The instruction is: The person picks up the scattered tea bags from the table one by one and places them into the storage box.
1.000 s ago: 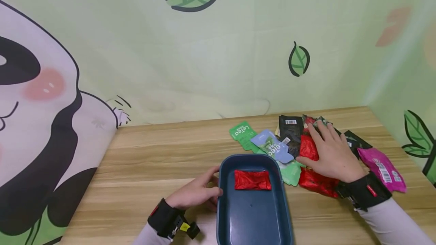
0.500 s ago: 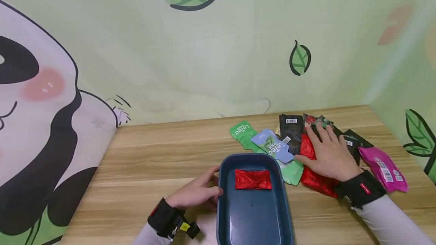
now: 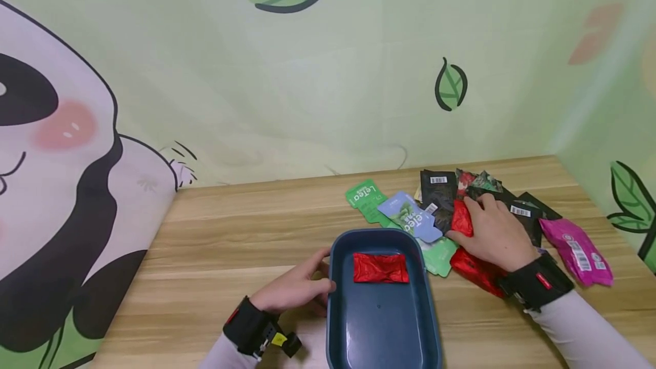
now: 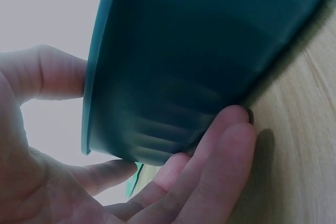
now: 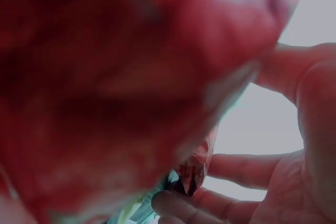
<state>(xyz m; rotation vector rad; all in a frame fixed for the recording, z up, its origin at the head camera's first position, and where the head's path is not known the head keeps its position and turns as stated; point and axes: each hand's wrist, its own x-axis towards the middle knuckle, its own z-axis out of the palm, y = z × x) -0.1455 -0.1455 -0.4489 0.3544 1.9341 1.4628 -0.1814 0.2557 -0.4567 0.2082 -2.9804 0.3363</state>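
On the wooden table stands a dark blue rectangular tray [image 3: 381, 323], with one red foil packet [image 3: 381, 268] lying inside near its far end. My left hand [image 3: 294, 287] holds the tray's left side; in the left wrist view its thumb meets the rim and its fingers [image 4: 220, 156] lie against the outer wall near the table. To the right, my right hand [image 3: 499, 235] reaches over a pile of packets, its bent fingers and thumb gripping a red foil packet [image 3: 461, 220]. Below that hand lies another red packet [image 3: 476, 271]. A blurred red packet [image 5: 115, 87] fills much of the right wrist view.
Left of the right hand lie green sachets [image 3: 366, 198], a blue sachet [image 3: 410, 217] and a black packet [image 3: 438, 189]. More black packets [image 3: 528, 218] and a magenta packet [image 3: 577, 252] lie to its right. A printed backdrop [image 3: 328, 101] rises behind the table.
My right hand's fingers, spread flat over the packets earlier, have bent and drawn in around a red packet. The left hand and the tray have stayed in place.
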